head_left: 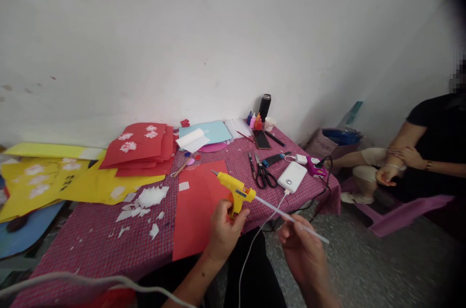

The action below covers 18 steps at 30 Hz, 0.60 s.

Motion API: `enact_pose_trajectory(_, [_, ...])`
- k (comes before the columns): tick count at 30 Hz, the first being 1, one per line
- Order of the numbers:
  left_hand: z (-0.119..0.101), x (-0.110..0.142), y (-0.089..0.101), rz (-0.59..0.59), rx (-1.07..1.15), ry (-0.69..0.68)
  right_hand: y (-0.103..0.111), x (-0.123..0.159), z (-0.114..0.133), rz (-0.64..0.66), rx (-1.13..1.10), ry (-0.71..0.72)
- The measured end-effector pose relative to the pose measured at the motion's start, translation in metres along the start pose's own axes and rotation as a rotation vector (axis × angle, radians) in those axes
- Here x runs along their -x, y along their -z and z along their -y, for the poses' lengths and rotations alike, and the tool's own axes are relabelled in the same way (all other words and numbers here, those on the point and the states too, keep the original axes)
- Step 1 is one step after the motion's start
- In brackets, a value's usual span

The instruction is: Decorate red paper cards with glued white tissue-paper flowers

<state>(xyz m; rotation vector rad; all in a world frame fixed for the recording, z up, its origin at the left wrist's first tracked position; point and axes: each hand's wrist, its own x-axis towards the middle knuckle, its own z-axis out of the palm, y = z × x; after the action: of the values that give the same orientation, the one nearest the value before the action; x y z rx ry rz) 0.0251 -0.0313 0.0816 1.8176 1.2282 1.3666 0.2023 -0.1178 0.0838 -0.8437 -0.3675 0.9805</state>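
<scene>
My left hand (pixel 226 230) is wrapped round the handle of a yellow hot glue gun (pixel 235 189), whose nozzle points up and to the left. A long translucent glue stick (pixel 269 204) enters the gun's back end and slants down to the right. My right hand (pixel 302 245) pinches that stick near its free end. Beneath the gun lies a large red sheet of paper (pixel 194 215) with a small white paper piece (pixel 184 186) on it. Black-handled scissors (pixel 265 175) rest on the checked tablecloth just beyond.
Torn white paper scraps (pixel 151 197), stacked red cards (pixel 145 147) and yellow paper (pixel 109 184) cover the left side. A white power bank (pixel 292 177), a purple power adapter (pixel 316 167) and a phone (pixel 261 139) lie right. A white cable crosses my lap. Another person (pixel 433 143) sits at right.
</scene>
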Motion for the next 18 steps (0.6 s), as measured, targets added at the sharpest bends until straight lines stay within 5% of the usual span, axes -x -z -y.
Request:
enact_pose_trajectory(11, [0.0,-0.003,-0.005,-0.013,-0.026,-0.036,0.007,0.006,-0.006,-0.022,-0.155,-0.129])
enact_pose_trajectory(18, [-0.002,0.001,-0.012,0.11,0.001,0.117,-0.002,0.013,-0.007,0.057,0.02,0.043])
